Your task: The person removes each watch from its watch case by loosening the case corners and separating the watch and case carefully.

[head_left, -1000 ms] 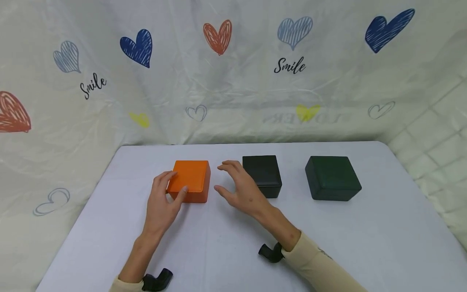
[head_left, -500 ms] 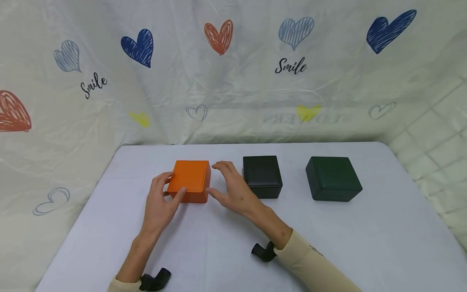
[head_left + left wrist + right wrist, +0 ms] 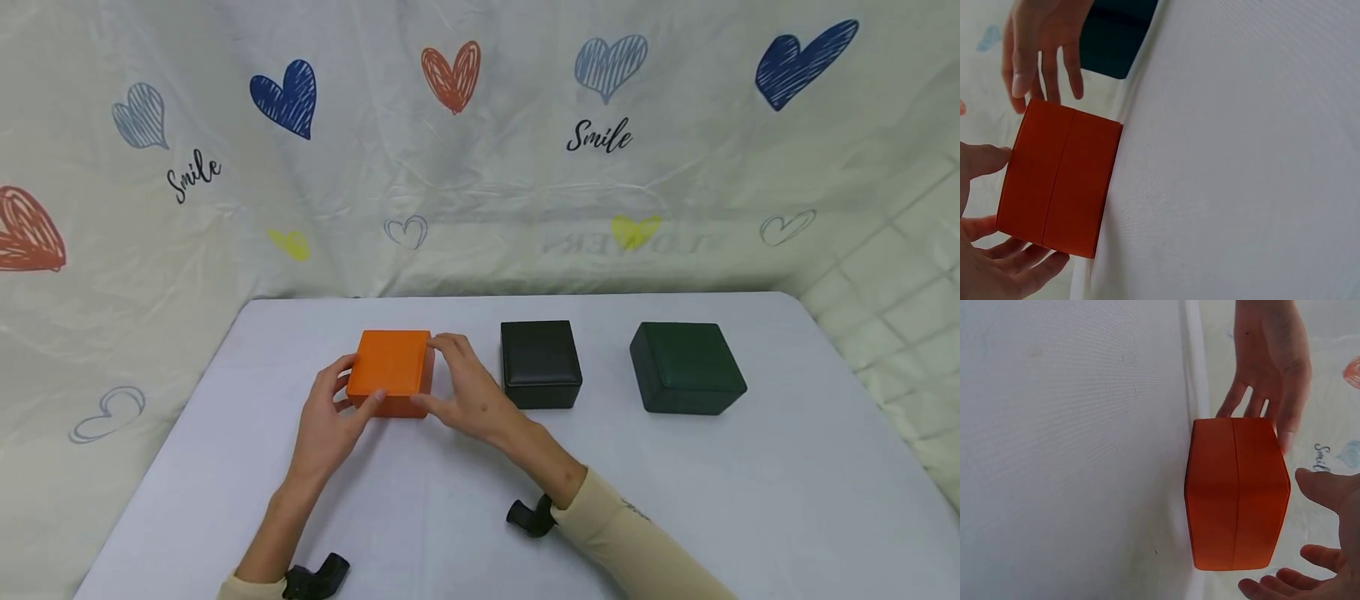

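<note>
An orange box with a seam around its sides stands on the white table, left of centre. My left hand holds its left side, thumb at the front top edge and fingers along the side. My right hand is at the right side, fingers spread and gently bent. In the right wrist view a small gap shows between the right thumb and the box. The left wrist view shows the seamed front of the box, with the left fingers by its side.
A black box stands just right of my right hand, and a dark green box farther right. Behind the table hangs a pale curtain printed with hearts. A black wrist camera is strapped at my right cuff.
My right hand has moved left, from near the black box to the right side of the orange box. The left hand has shifted slightly at its side; the boxes stay put.
</note>
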`<state>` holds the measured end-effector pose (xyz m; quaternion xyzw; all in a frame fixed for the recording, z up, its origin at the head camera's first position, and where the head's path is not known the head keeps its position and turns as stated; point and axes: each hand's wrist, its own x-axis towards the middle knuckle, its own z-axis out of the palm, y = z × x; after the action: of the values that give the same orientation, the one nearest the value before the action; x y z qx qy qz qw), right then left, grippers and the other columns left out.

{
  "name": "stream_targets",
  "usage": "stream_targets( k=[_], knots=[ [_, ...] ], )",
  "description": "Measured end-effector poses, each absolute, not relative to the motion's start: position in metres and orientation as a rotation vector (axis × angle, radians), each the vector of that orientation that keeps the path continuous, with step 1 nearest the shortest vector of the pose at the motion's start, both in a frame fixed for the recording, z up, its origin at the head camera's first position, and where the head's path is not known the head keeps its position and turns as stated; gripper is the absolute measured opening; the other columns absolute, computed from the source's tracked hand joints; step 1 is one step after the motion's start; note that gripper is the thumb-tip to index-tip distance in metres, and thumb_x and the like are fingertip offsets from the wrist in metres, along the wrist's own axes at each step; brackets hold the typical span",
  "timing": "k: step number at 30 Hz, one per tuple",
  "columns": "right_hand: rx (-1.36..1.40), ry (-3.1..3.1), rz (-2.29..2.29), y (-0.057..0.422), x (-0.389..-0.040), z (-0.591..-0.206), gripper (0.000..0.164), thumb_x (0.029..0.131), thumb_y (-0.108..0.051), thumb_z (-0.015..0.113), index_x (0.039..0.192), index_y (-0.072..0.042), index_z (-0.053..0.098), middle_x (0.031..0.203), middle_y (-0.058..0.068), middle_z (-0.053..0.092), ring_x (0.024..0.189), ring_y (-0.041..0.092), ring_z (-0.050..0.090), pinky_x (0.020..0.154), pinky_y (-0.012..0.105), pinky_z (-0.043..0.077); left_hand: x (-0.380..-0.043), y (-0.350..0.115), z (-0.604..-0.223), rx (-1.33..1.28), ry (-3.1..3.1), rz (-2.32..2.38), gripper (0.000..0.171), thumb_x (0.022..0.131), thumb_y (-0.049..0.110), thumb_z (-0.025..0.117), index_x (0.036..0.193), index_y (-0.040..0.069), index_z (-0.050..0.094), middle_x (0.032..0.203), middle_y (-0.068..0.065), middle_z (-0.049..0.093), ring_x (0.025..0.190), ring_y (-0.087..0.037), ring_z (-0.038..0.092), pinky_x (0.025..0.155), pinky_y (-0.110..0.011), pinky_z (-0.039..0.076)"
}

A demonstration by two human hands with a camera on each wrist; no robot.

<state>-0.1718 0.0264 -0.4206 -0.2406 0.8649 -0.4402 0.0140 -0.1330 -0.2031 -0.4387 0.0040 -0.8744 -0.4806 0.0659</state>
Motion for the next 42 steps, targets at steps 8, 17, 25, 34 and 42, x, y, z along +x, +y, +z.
stream_targets(
  k=[8,17,25,34,42],
  knots=[
    [-0.754,2.668,-1.35,0.019,-0.174,-0.426,0.085,0.088,-0.029,0.085,0.156,-0.008,0.038,0.16,0.014,0.038,0.146,0.034,0.047,0.12,0.044,0.045,-0.131,-0.209,-0.443,0.02,-2.666,-1.514,0.079,0.097,0.038,0.074,0.161,0.016,0.034,0.164,-0.012,0.04,0.144,-0.04,0.05,0.11,-0.055,0.052],
    [-0.741,2.709,-1.335,0.019,-0.181,-0.425,0.092,0.084,-0.029,0.089,0.158,-0.012,0.036,0.163,0.016,0.033,0.148,0.033,0.045,0.119,0.046,0.046,-0.139,-0.21,-0.447,-0.017,-2.67,-1.536,0.079,0.098,0.043,0.072,0.163,0.025,0.032,0.164,-0.011,0.042,0.143,-0.037,0.053,0.111,-0.053,0.052],
    [-0.793,2.647,-1.376,0.015,-0.183,-0.431,0.09,0.083,-0.026,0.09,0.156,-0.012,0.038,0.166,0.017,0.029,0.149,0.035,0.044,0.12,0.049,0.044,-0.136,-0.212,-0.448,0.0,-2.693,-1.526,0.079,0.098,0.045,0.071,0.163,0.027,0.031,0.163,-0.01,0.043,0.143,-0.035,0.053,0.111,-0.053,0.051],
    [-0.76,2.603,-1.382,0.011,-0.186,-0.435,0.09,0.082,-0.024,0.091,0.155,-0.014,0.039,0.171,0.015,0.021,0.154,0.035,0.039,0.121,0.049,0.043,-0.134,-0.211,-0.447,0.016,-2.707,-1.542,0.078,0.099,0.044,0.07,0.163,0.027,0.03,0.163,-0.013,0.041,0.146,-0.039,0.05,0.112,-0.057,0.05],
    [-0.729,2.561,-1.416,0.01,-0.193,-0.438,0.09,0.08,-0.023,0.092,0.153,-0.014,0.04,0.172,0.014,0.02,0.155,0.033,0.037,0.123,0.05,0.04,-0.138,-0.218,-0.447,-0.018,-2.712,-1.612,0.082,0.097,0.043,0.073,0.164,0.027,0.029,0.167,-0.009,0.037,0.15,-0.034,0.046,0.113,-0.051,0.049]
  ],
)
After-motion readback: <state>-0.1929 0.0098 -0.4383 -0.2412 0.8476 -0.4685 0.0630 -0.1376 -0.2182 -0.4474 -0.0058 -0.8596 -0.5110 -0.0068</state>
